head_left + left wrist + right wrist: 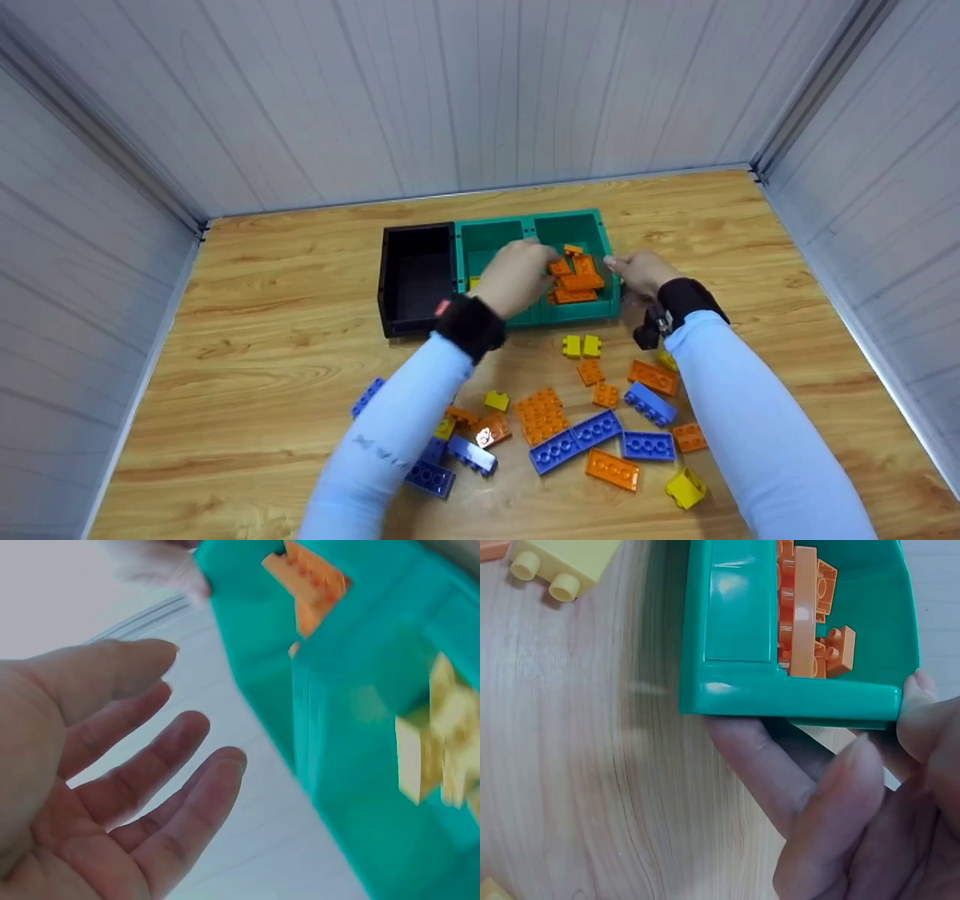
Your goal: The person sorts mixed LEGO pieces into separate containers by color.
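Observation:
Two joined green bins (538,313) stand on the table, with a black bin (417,324) against their left side. Orange toy bricks (581,283) lie heaped in the right green bin. Above the divider between the green bins hovers my left hand (517,276); in the left wrist view its fingers (187,821) are loosely bent and nothing is between them. Yellow bricks (420,757) sit in the left green bin. My right hand (643,274) grips the right green bin at its outer side wall, a fingertip at the rim and another finger low on the wall.
Loose blue (649,445), orange (541,416) and yellow bricks (685,487) are strewn over the wooden table (262,337) in front of the bins, some partly behind the sleeves. Pale panel walls (480,97) close the table in at the back and sides.

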{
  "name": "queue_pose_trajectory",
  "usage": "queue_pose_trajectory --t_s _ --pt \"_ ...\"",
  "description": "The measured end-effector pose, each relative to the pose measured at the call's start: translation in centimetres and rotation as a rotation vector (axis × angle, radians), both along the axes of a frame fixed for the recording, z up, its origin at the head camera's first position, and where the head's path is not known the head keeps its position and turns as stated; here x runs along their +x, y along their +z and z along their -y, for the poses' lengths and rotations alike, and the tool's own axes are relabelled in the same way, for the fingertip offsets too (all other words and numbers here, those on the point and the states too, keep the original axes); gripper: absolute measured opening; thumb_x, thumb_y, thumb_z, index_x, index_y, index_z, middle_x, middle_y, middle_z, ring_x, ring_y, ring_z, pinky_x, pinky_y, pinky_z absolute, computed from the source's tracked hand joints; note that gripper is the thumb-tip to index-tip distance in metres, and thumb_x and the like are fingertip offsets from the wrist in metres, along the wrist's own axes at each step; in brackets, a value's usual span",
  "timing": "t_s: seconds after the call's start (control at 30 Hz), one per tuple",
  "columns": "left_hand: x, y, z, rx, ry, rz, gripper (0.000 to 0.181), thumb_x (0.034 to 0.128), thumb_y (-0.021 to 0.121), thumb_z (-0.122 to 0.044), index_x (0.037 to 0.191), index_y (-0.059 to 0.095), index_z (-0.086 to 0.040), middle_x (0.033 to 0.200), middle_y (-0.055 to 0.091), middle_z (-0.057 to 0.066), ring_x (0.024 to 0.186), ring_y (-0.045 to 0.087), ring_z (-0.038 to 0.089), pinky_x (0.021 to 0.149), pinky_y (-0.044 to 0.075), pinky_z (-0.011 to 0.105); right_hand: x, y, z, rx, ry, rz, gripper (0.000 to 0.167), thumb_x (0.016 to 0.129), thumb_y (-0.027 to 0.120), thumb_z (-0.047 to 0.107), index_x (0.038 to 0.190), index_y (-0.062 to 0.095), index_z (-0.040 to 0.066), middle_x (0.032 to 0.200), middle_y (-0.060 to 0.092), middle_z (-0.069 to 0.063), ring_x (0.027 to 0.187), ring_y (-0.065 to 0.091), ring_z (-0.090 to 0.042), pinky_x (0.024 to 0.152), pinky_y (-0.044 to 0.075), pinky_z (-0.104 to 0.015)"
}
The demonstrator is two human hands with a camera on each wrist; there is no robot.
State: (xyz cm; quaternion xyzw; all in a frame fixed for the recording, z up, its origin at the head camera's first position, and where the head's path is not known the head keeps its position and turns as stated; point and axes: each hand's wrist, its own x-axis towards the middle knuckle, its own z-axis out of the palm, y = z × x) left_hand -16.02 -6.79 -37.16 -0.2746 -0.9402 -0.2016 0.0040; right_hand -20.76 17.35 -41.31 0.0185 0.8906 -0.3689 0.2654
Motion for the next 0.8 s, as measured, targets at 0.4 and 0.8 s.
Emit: queue_pose_trajectory --t_s 0.4,0.8 --pt "7.4 -2.0 13.2 0.123 0.18 -0.014 0.028 0.0871 0.076 -0.008 0.114 0.071 -0.001 0.11 0.069 0.014 0.101 0.065 0.028 0.088 0.053 0.039 -0.2 0.5 -0.4 0.028 0.005 0.023 0.059 0.107 0.033 0.043 0.155 0.031 0.007 0.146 0.044 -0.023 0.051 0.05 -0.012 0.061 0.049 -0.032" --pt "12.3 -6.6 17.6 0.123 0.389 0.148 0.035 0.0861 0.078 -0.012 0.118 0.07 -0.001 0.113 0.067 0.018 0.104 0.063 0.036 0.088 0.051 0.05 -0.5 0.0 -2.1 -0.003 0.011 0.009 0.059 0.107 0.033 0.043 0.156 0.029 0.009 0.155 0.033 -0.022 0.043 0.04 -0.01 0.059 0.049 -0.034"
